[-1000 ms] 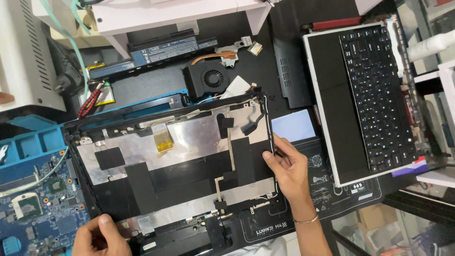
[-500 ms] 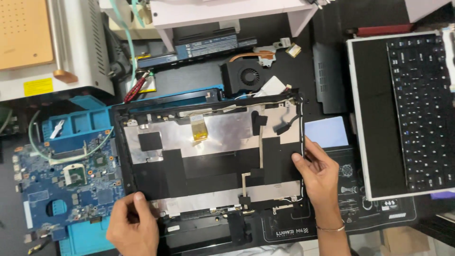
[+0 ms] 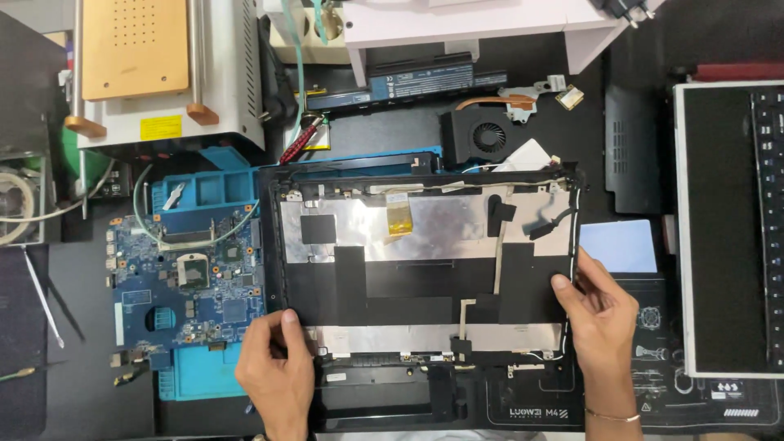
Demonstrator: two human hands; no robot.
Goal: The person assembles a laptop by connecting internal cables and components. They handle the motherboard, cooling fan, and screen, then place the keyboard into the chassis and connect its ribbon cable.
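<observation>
A black laptop lid shell (image 3: 425,269), lined with silver foil and black tape, lies open-side up in the middle of the bench. My left hand (image 3: 276,371) grips its lower left corner, thumb on the inner face. My right hand (image 3: 600,314) holds the shell's right edge, with fingers curled around the rim and the thumb pressing on the black tape. A thin cable runs along the shell's top right corner. A yellow ribbon strip sits near the top middle of the foil.
A blue motherboard (image 3: 184,278) rests on a blue tray (image 3: 208,188) at the left. Behind are a cooling fan (image 3: 482,135), a long battery (image 3: 408,86) and a white heating machine (image 3: 147,73). A screen panel and keyboard (image 3: 727,229) lie at the right.
The view has swung left, so the shell now sits centred and the motherboard is fully in sight. Both hands keep their hold on the shell's edges.
</observation>
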